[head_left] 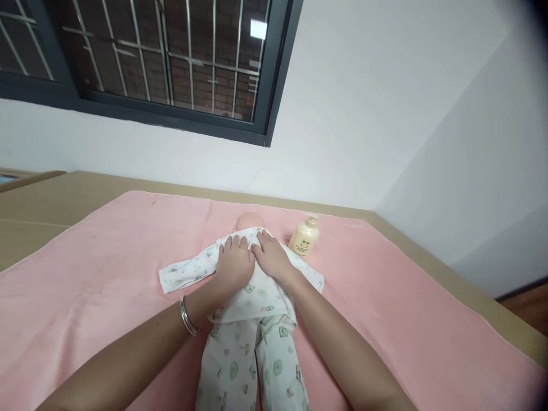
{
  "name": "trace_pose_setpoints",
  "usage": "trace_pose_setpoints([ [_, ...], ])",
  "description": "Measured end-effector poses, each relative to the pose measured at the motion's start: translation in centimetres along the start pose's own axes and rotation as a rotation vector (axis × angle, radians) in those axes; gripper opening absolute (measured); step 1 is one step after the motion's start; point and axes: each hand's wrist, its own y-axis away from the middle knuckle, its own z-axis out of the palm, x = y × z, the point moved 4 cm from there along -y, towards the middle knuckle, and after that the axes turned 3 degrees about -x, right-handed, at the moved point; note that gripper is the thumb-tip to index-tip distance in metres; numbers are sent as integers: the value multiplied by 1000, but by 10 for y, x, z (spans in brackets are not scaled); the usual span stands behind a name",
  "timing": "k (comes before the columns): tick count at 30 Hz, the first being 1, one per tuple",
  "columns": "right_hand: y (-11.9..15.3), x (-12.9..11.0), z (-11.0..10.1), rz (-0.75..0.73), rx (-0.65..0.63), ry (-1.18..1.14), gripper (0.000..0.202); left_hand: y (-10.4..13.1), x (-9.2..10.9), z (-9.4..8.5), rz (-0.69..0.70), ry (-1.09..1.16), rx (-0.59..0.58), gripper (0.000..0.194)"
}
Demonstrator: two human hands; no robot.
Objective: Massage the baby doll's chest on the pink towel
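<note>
A doll in white patterned clothes (263, 294) lies on a pink cloth (385, 297), its sleeves out to both sides and its legs toward me. The doll's bald head (249, 221) shows above the collar. My left hand (234, 262) rests flat on the upper part of the top, fingers pointing away from me. Beside it, my right hand (273, 255) lies on the same top with its fingers stretched out; the two hands touch or nearly touch. A silver bangle (187, 315) is round my left wrist.
A pale yellow bottle (304, 236) stands on the cloth to the right of the doll's head. The cloth covers a tan surface (98, 185). Behind are a white wall (334, 114) and a dark-framed window (171, 111) with metal bars.
</note>
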Motion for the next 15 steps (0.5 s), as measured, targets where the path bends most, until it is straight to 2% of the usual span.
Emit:
trace_pose_setpoints([
  [4, 15, -16, 2, 47, 46, 150, 44, -15, -14, 2, 42, 89, -78, 47],
  [8, 28, -32, 4, -17, 68, 261, 42, -23, -22, 1, 66, 114, -111, 46],
  [11, 24, -27, 1, -27, 53, 204, 41, -17, -18, 0, 57, 60, -74, 46],
  [15, 9, -8, -2, -26, 5, 67, 46, -2, -3, 3, 75, -23, -29, 45],
])
